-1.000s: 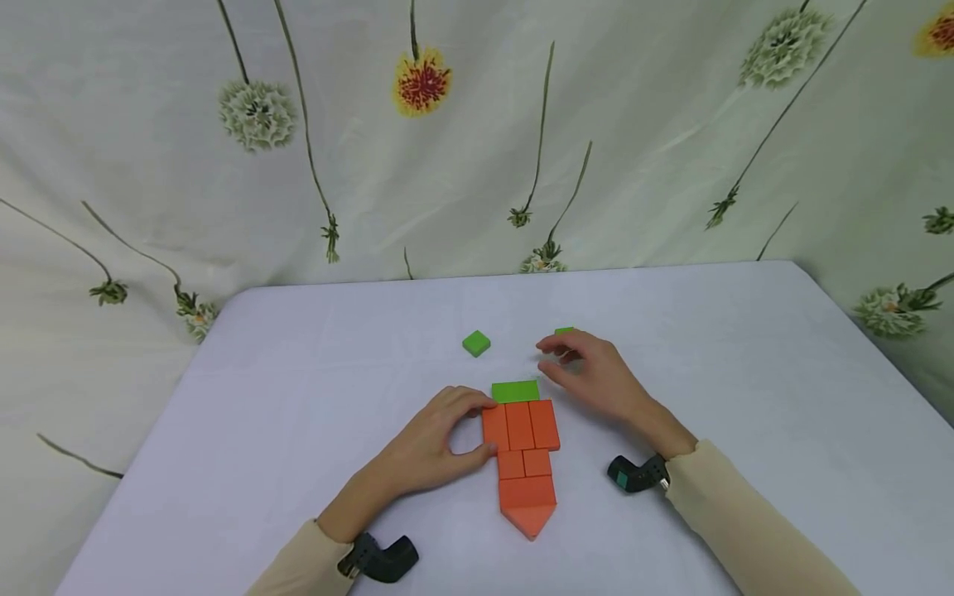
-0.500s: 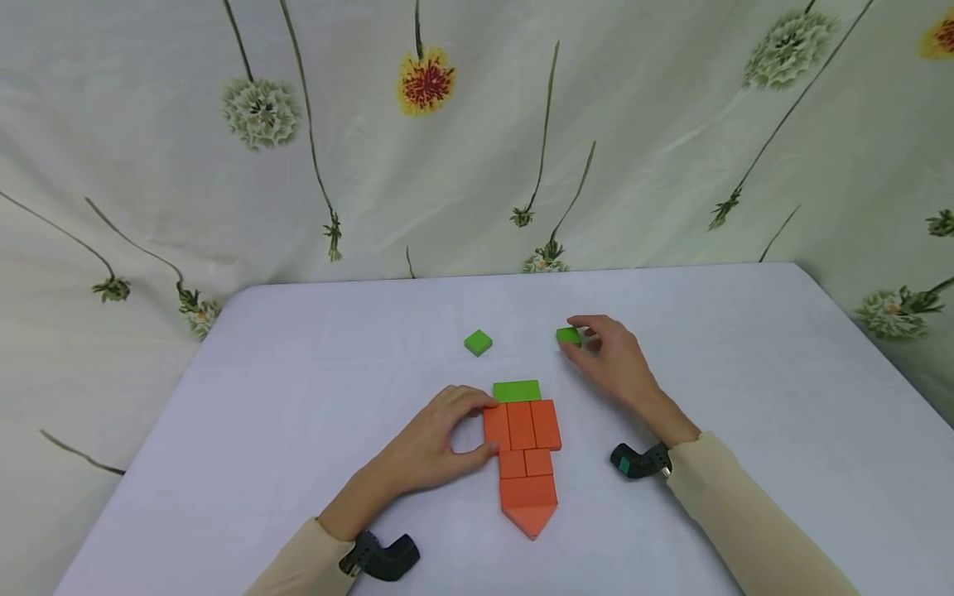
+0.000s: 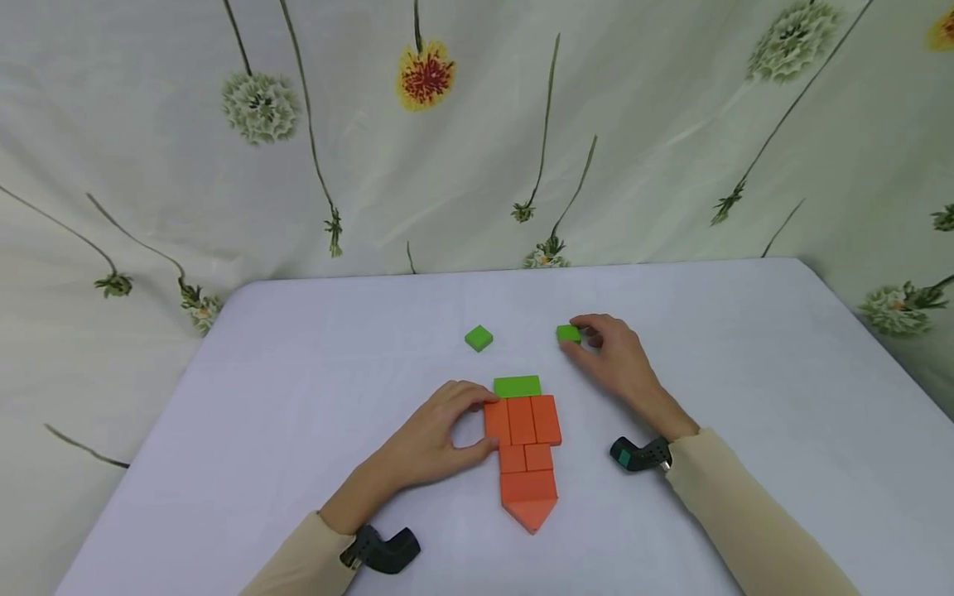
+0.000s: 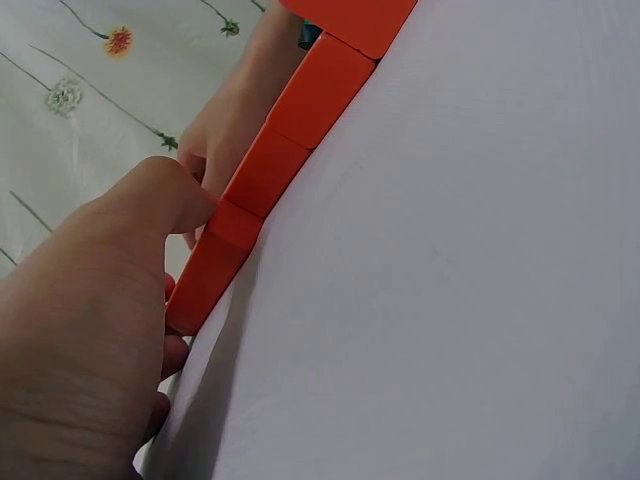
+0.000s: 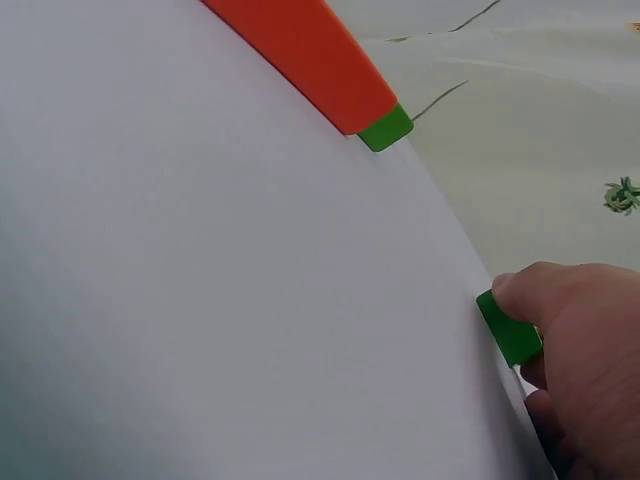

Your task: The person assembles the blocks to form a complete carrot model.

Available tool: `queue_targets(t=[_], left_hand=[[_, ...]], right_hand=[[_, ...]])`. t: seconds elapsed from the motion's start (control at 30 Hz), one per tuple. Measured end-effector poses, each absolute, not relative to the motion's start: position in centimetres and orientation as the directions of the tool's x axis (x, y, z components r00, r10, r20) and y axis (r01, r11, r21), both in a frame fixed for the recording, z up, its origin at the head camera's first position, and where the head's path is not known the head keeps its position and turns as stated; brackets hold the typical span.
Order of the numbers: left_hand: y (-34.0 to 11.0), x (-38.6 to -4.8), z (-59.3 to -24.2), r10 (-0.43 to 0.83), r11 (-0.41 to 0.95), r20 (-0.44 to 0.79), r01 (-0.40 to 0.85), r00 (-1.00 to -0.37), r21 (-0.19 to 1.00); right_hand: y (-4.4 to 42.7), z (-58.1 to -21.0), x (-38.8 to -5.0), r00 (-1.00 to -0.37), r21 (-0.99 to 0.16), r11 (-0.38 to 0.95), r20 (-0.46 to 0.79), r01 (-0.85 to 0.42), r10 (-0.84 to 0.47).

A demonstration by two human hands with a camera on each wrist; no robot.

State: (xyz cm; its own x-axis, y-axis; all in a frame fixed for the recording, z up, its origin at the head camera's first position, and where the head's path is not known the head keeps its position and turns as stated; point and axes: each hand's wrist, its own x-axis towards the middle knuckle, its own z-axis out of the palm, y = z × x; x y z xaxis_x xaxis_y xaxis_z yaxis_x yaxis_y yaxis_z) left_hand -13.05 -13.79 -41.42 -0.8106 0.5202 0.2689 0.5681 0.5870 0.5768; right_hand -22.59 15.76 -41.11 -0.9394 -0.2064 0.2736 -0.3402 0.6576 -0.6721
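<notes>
Orange blocks lie flat together in the head view, with a triangular orange block [image 3: 531,515] at the near end. Across their far end lies a green rectangular block [image 3: 517,386]. My left hand [image 3: 428,439] holds the leftmost upright orange block [image 3: 497,421] between thumb and fingertips, at its near and far ends. To the right and farther back, my right hand [image 3: 614,360] pinches a small green block [image 3: 569,333] on the table. In the right wrist view the thumb rests on that green block [image 5: 512,330]; the other fingers are partly hidden behind it.
A second small green block [image 3: 479,338], turned cornerwise, lies behind the row. The white-covered table [image 3: 313,364] ends at a flower-printed cloth [image 3: 477,165] behind. Each wrist wears a black camera mount, the left [image 3: 387,553] and the right [image 3: 639,454].
My right hand has moved right and slightly back from beside the small green block, and its thumb and fingers have closed on it. The left hand stays on the orange block.
</notes>
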Motion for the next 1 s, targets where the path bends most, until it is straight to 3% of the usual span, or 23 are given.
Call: queue_targets(t=[0.33,1.0], left_hand=[[-13.83,-13.00,-41.42,0.519,0.590,0.264,0.564,-0.813,0.578],[-13.78,-13.29,-41.71,0.517,0.599,0.247,0.552,-0.820,0.580]], right_hand=[[15.76,-40.90,-22.38,-0.918,-0.687,0.609,0.321,-0.396,-0.234],[16.44,-40.53,-22.05,-0.801,-0.701,0.486,0.207,-0.522,-0.562]])
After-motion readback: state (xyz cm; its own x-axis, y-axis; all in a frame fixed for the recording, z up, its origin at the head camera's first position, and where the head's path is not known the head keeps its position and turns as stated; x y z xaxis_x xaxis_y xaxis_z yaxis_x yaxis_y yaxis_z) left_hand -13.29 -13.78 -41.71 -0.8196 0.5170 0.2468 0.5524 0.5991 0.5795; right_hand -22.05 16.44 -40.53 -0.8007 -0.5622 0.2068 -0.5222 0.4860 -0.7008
